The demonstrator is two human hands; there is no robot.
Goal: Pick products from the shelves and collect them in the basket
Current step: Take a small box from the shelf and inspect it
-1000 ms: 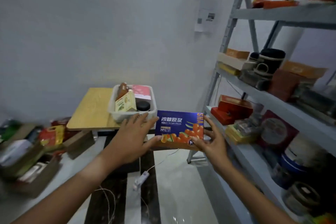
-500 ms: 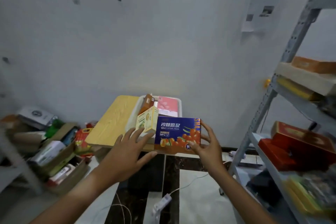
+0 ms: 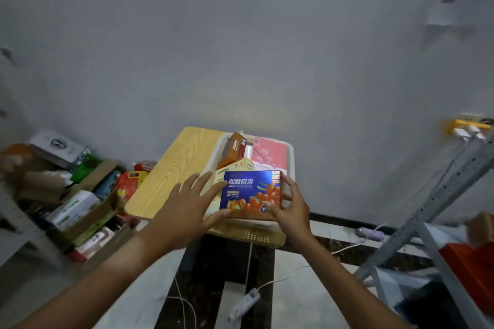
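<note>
Both hands meet on one product. The left hand lies flat with fingers spread, its fingertips touching the left edge of the blue box, while the right hand pinches the box's right end between thumb and curled fingers. That split likely has the right hand carrying the weight and the left only steadying and guiding.

The wooden table stands against the wall, giving the white basket a raised spot within reach of the metal shelving at the right.

The blue box hangs tilted over the basket's near edge, face up, probably because the basket is crowded. An orange carton, a pink box and a pale yellow carton already fill it.
</note>
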